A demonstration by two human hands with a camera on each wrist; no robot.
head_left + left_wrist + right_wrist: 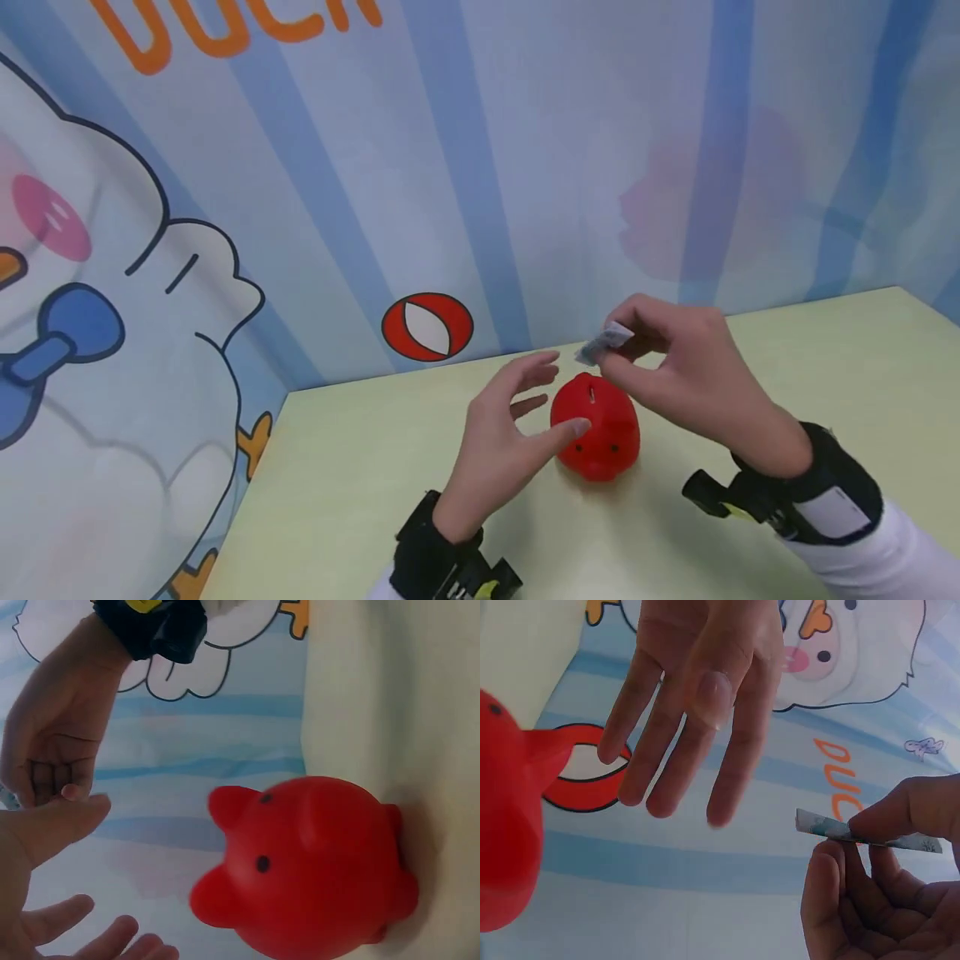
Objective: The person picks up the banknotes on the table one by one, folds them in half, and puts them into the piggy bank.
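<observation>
Centrally on the pale green table sat a red piggy bank, its slot on top and its snout with two dark dots facing the person. From the left wrist view the same bank rested on the tabletop with its ears and dot eyes plain to see.

Just above the bank, the right hand pinched a folded banknote between thumb and fingertips, the note hanging over the slot but apart from it. From the right wrist view the note showed as a thin, pale blue printed strip gripped edge-on by the curled fingers.

Beside the bank, the left hand was spread and relaxed, holding nothing; its thumb tip lay at the bank's left flank, though whether it truly touched could not be told. Its other fingers reached up toward the note without meeting it.

Both wrists wore black straps carrying cameras, and a white sleeve covered the right forearm. Behind the table stood a blue-striped backdrop with a cartoon duck, orange lettering and a red-and-white ball.
</observation>
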